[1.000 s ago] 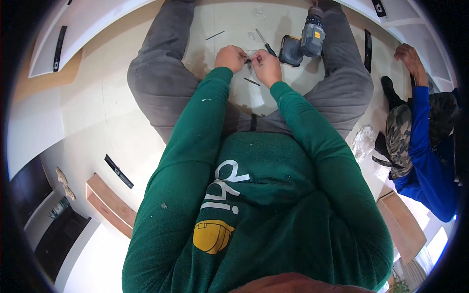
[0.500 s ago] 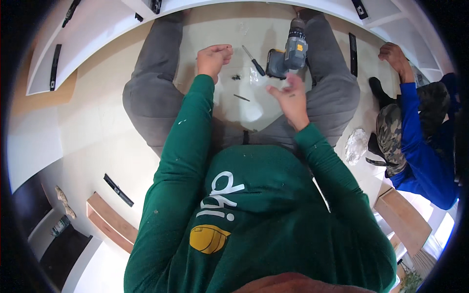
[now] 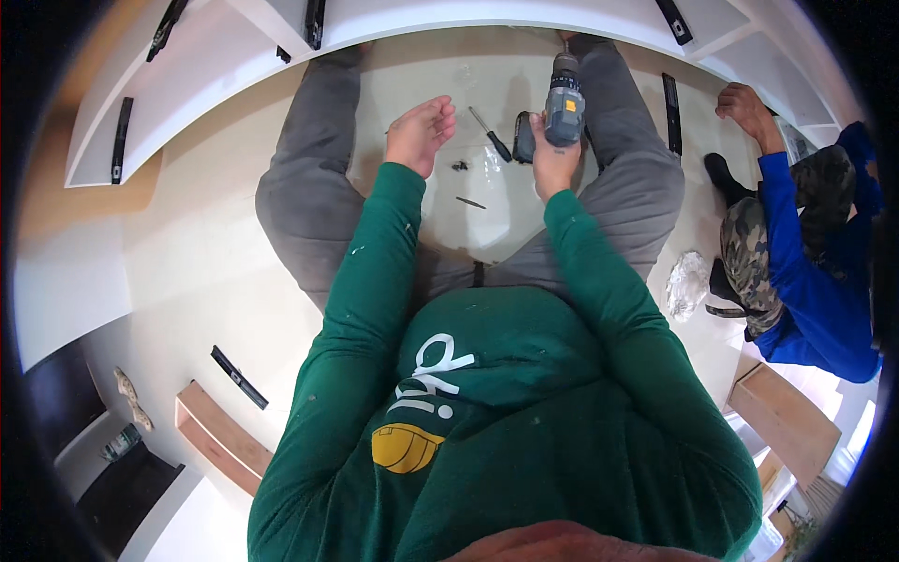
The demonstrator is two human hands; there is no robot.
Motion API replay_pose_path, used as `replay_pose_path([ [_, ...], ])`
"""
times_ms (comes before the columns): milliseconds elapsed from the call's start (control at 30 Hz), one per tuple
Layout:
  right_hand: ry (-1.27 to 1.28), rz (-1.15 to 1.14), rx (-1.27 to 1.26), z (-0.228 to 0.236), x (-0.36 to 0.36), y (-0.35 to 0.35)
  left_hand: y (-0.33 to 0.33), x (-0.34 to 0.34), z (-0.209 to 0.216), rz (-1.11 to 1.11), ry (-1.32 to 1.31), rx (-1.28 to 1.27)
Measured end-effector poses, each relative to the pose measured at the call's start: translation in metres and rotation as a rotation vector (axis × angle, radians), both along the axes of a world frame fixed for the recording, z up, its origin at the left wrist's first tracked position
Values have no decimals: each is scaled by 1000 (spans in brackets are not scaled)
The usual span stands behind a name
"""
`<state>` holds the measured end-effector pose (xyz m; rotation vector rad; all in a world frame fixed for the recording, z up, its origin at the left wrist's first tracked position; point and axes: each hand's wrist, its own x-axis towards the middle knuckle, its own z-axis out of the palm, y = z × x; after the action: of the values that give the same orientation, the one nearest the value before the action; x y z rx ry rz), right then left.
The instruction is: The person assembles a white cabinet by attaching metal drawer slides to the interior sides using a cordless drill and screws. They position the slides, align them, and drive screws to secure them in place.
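Observation:
My right hand (image 3: 556, 167) is wrapped around the grip of a grey cordless drill (image 3: 565, 114) with a yellow patch. The drill rests by my right leg, its chuck facing away from me and its battery base on the floor to the left. My left hand (image 3: 420, 134) hovers over the floor between my legs, fingers curled together; a tiny tip shows at its left edge, too small to name. Between the hands lies a screwdriver (image 3: 491, 135) with a black handle. Nearer me are a small heap of dark screws (image 3: 460, 166) and a thin bit (image 3: 471, 202).
A white cabinet frame (image 3: 375, 23) with black drawer slides (image 3: 121, 140) arches across the far side. Another slide (image 3: 672, 114) lies beyond my right leg. A co-worker in blue sleeves (image 3: 791, 215) sits at right, near crumpled clear plastic (image 3: 688, 286). Wooden boards (image 3: 220, 436) stand at lower left.
My right hand has moved forward and closed around the drill's grip. My left hand has turned slightly, staying above the floor. The whole view has shifted a little.

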<state>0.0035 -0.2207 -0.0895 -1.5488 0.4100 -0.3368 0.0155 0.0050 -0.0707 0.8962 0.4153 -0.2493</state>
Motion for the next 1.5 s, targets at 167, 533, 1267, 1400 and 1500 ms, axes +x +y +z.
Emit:
replay_pose_path([
  [167, -22, -42, 144, 4, -10, -13, 1, 6, 17, -17, -46, -285],
  [533, -203, 576, -248, 101, -97, -19, -24, -24, 104, 166, -102, -465],
  [1267, -239, 621, -194, 80, -96, -25, -26, -40, 115, 59, -212, -213],
  [1400, -153, 661, -231, 93, -99, -22, -25, -39, 117, 57, -211, -132],
  [1500, -281, 723, -343, 97, -100, -15, -31, -40, 120, 76, -211, -118],
])
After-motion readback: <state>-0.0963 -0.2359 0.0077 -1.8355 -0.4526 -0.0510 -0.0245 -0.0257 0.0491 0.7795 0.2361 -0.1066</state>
